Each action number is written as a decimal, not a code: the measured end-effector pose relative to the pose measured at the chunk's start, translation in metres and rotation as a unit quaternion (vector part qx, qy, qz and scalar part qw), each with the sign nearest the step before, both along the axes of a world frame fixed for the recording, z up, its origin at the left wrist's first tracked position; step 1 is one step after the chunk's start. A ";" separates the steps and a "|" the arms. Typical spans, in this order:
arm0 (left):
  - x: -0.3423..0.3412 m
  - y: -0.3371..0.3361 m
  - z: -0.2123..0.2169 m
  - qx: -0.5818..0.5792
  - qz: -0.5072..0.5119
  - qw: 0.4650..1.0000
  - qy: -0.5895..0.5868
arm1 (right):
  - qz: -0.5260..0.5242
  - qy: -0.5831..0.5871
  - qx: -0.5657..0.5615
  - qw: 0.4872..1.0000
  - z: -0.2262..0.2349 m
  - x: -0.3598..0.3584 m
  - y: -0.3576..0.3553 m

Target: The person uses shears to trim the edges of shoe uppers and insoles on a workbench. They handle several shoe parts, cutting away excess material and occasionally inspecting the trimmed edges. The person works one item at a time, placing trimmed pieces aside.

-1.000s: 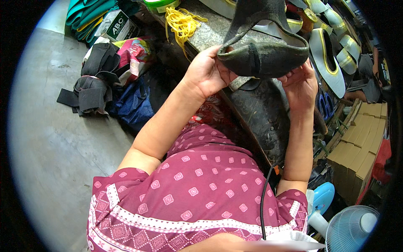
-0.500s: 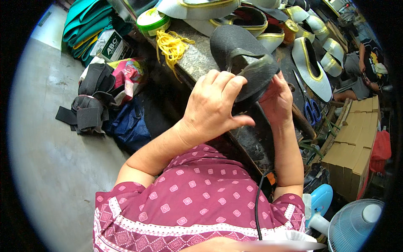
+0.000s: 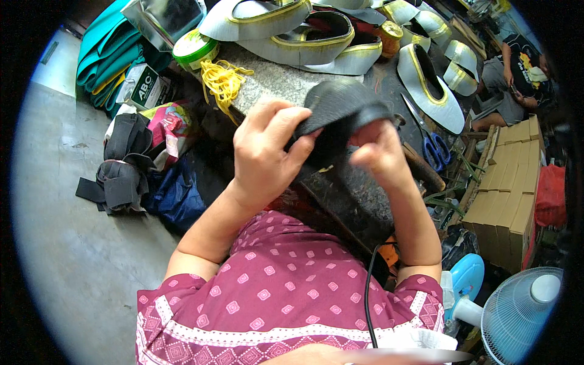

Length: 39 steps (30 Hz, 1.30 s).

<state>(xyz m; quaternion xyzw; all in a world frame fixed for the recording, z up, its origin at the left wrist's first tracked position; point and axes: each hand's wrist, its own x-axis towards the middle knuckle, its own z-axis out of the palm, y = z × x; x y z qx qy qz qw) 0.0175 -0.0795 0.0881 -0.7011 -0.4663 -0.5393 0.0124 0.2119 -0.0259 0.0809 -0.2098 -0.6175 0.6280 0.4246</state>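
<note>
One black shoe upper (image 3: 344,100) is held up left of the scissors (image 3: 435,150), above the worktop (image 3: 359,196); its long axis runs roughly left to right, domed side away from the wearer, toe end impossible to tell. The left hand (image 3: 263,149), back showing, pinches its left edge between fingers and thumb. The right hand (image 3: 384,157), nearer the scissors, blurs; whether its curled fingers grip, I cannot tell.

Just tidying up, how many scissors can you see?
1: blue-handled metal scissors, just to the right of the person's right hand. Others may be hidden in the clutter.
</note>
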 end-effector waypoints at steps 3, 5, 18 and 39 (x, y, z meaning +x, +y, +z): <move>0.005 -0.001 -0.004 -0.021 -0.036 0.998 -0.047 | -0.104 -0.135 0.126 0.977 0.001 -0.005 -0.011; 0.004 -0.001 -0.009 -0.084 -0.046 0.985 -0.145 | -0.158 -0.146 0.111 0.970 0.004 -0.003 -0.016; 0.001 0.014 -0.007 -0.198 -0.278 0.692 -0.636 | -0.081 0.066 -0.050 0.993 0.002 -0.003 -0.022; -0.042 0.023 -0.019 -0.315 -0.410 0.623 -0.587 | 0.060 0.214 -0.174 0.959 0.005 0.019 -0.013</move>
